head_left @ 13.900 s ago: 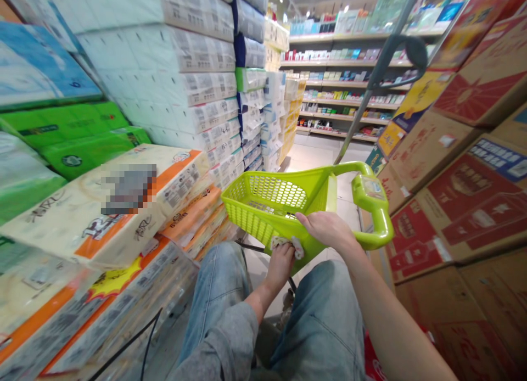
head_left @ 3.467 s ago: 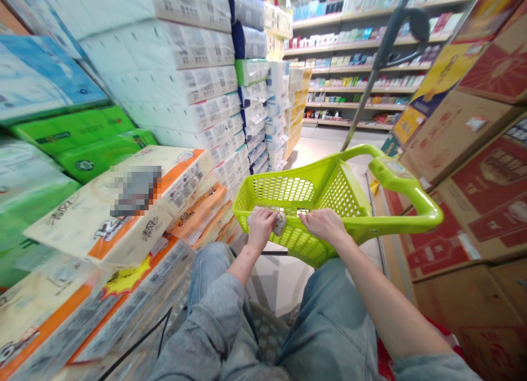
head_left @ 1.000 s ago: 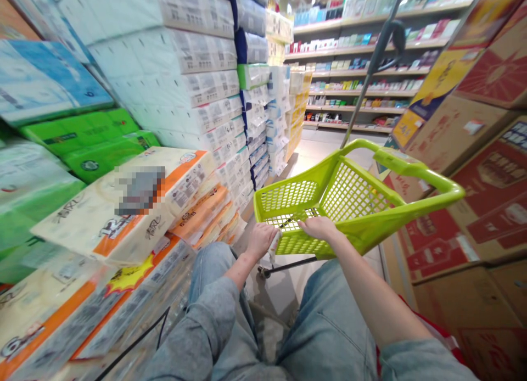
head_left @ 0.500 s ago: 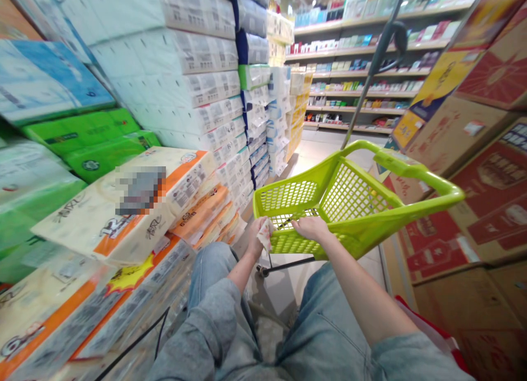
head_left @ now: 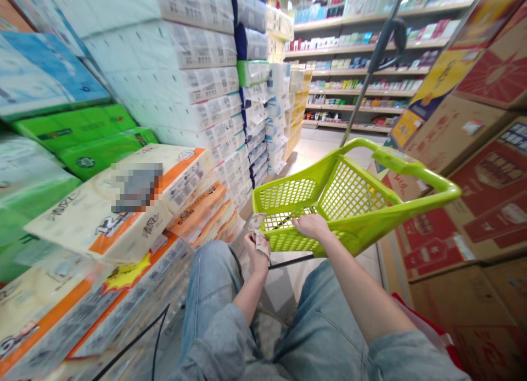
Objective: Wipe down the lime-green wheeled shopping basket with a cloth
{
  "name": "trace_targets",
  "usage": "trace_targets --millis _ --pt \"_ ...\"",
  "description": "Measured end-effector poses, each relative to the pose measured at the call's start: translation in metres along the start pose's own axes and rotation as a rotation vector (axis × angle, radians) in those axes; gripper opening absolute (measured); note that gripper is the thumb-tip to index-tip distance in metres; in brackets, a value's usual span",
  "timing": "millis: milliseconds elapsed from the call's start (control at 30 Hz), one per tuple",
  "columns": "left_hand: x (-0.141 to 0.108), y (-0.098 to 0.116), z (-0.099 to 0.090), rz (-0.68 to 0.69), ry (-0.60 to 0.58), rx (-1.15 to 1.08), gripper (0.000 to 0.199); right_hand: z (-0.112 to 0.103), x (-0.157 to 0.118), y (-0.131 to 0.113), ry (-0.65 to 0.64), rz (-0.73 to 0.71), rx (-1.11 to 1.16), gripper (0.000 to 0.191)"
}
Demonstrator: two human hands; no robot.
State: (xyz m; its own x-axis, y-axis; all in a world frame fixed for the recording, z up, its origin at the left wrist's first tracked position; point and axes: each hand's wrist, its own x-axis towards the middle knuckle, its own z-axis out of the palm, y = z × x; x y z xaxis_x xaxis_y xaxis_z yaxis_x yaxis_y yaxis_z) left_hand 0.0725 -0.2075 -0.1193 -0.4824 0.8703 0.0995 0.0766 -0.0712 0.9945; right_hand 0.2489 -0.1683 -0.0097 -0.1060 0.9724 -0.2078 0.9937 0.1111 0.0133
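A lime-green plastic shopping cart (head_left: pixel 349 238) with a lattice basket stands before my knees, its handle toward the right. My right hand (head_left: pixel 310 227) is closed over the near rim of the basket. At the basket's left corner, my left hand (head_left: pixel 257 255) grips a crumpled, patterned cloth (head_left: pixel 258 235), pale with reddish and yellowish spots. The cloth lies against the rim there. My left fingers are partly hidden behind it.
Tissue packs (head_left: pixel 123 205) are piled on the left, with a blurred-out dark item on top. Taller stacks of white packs (head_left: pixel 206 79) rise behind. Cardboard cartons (head_left: pixel 481 178) line the right side. Stocked shelves (head_left: pixel 354 73) stand at the back, and a grey pole (head_left: pixel 366 87) slants beyond the cart.
My left hand has drawn slightly back and down from the rim, and more of the cloth shows. My right hand keeps its place on the basket rim.
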Motion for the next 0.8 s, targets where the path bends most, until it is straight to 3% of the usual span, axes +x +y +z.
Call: trace_targets --millis 133,300,467,567,700,800 --pt "-0.016 -0.003 -0.005 0.105 -0.047 0.104 0.019 0.000 -0.002 0.001 0.015 -0.024 -0.028 0.060" --pt "-0.019 -0.002 -0.004 0.045 -0.047 0.122 0.009 0.000 -0.003 0.000 0.020 -0.024 -0.049 0.060" --pt "-0.017 -0.011 0.004 -0.018 -0.001 0.068 0.013 0.001 -0.005 -0.001 0.026 -0.038 -0.069 0.061" --pt "-0.013 -0.024 0.007 -0.111 0.018 -0.008 0.020 0.001 -0.006 -0.001 0.022 -0.053 -0.090 0.062" --pt "-0.010 -0.049 0.011 -0.302 -0.017 -0.059 0.009 0.000 -0.008 -0.003 0.030 -0.052 -0.096 0.063" --pt "-0.008 -0.066 0.012 -0.361 -0.036 -0.052 0.004 -0.001 -0.010 -0.004 0.039 -0.025 -0.075 0.064"
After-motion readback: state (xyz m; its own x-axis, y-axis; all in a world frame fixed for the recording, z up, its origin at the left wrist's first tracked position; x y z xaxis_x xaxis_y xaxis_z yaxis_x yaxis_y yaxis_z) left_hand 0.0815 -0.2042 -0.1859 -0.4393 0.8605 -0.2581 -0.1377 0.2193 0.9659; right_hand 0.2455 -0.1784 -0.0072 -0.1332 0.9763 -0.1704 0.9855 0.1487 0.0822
